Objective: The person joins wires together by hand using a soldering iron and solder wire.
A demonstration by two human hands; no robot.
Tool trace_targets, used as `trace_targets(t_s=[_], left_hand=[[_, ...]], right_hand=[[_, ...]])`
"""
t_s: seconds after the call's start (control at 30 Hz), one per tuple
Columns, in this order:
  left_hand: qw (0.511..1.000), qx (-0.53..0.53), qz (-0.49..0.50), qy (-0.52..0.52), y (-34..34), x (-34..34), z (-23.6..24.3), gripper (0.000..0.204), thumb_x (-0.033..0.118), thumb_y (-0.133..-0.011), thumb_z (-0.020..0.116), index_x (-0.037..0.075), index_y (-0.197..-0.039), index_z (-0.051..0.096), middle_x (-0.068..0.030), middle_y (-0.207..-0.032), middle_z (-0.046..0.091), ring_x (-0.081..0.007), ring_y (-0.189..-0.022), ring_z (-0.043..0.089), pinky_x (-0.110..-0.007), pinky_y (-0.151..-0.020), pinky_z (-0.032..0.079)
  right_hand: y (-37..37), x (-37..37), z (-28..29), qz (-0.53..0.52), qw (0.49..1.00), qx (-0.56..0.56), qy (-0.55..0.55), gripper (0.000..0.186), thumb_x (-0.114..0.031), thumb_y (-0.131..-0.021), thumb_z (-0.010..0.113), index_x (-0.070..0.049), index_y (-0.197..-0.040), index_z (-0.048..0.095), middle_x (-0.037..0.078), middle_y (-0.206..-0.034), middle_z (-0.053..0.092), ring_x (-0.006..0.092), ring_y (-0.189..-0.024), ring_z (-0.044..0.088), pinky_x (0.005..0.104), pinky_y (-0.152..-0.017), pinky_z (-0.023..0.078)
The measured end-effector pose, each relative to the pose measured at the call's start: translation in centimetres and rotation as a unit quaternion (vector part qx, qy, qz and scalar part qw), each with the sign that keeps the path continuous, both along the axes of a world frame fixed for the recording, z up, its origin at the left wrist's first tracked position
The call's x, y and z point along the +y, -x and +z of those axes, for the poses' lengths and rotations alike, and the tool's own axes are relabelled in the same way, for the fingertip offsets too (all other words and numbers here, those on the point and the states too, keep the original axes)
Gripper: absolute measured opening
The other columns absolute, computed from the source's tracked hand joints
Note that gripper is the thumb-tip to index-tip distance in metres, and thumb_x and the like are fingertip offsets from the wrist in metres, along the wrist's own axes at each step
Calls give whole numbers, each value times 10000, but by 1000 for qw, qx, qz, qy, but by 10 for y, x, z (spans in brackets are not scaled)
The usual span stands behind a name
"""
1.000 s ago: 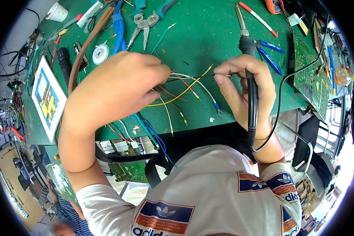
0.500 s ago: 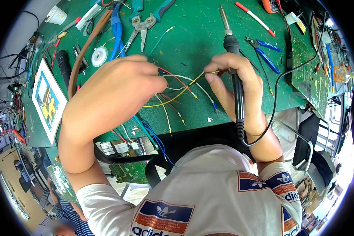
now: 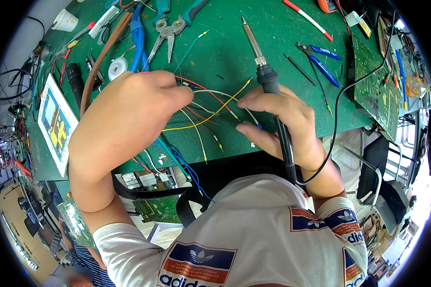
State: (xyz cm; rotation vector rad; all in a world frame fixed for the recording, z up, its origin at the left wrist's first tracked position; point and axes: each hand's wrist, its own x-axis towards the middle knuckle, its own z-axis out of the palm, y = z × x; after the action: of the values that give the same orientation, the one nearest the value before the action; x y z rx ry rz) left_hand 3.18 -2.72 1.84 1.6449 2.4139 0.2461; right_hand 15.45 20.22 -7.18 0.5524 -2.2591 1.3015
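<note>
since the earlier frame, one soldering iron [image 3: 282, 136] has swung its tip leftward, and the thumb and forefinger of the right hand [image 3: 292, 117] have parted. that hand grasps the iron's handle with its other fingers, its pinch released. the left hand [image 3: 146, 98] is clenched on wires [image 3: 227, 103] at its fingertips; which ones it grips cannot be told, since its back hides them. the wires fan out over one green bench [image 3: 225, 52], mostly between the two hands: one yellow, one red with a yellow tip crossing it, and one white [image 3: 249, 111] ending in a blue terminal by the right thumb; several more lie lower down.

beyond the hands lie one pair of pliers [image 3: 166, 31] with its jaws apart, one pair of blue-handled cutters [image 3: 325, 71] and one red-and-white pen [image 3: 309, 19]. two thin black pieces lie beside the cutters, one tipped green. to the left are one white spool [image 3: 115, 64] and one picture sheet [image 3: 57, 126]; to the right, one large green circuit board [image 3: 376, 91]. one white cup [image 3: 65, 20] sits at the upper left, its contents too small to tell.
</note>
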Motion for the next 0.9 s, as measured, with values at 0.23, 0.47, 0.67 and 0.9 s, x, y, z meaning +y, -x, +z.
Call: trace_targets(t_s=[0.23,0.47,0.67,0.9], left_hand=[[1000,5,-1,3,2,0,0,141,2,-758,642,36,-895,653,-110,-806,582,-337,-672,618,-417,-589,489],[1000,9,-6,10,4,-2,1,201,-15,-765,632,46,-951,679,-103,-828,592,-329,-699,632,-412,-600,496],[999,32,10,32,-4,0,-3,249,-24,-740,624,58,-966,689,-90,-885,616,-316,-725,641,-400,-628,514],[997,22,-16,68,-10,2,0,205,13,-735,633,64,-929,672,-91,-879,605,-322,-756,631,-405,-633,507]], right_hand=[[0,-5,-11,-2,999,36,-8,410,68,-684,769,-52,-1046,618,100,-906,656,312,-780,619,400,-691,500],[1,-9,-13,11,999,52,-7,396,98,-679,739,-45,-1025,612,99,-839,636,297,-729,610,380,-667,494],[2,-13,-17,-28,998,54,1,387,115,-691,730,-37,-1025,607,96,-817,633,286,-679,598,372,-631,482],[4,-17,-12,-66,997,33,4,353,103,-727,731,-38,-1025,606,110,-827,645,297,-668,596,381,-625,477]])
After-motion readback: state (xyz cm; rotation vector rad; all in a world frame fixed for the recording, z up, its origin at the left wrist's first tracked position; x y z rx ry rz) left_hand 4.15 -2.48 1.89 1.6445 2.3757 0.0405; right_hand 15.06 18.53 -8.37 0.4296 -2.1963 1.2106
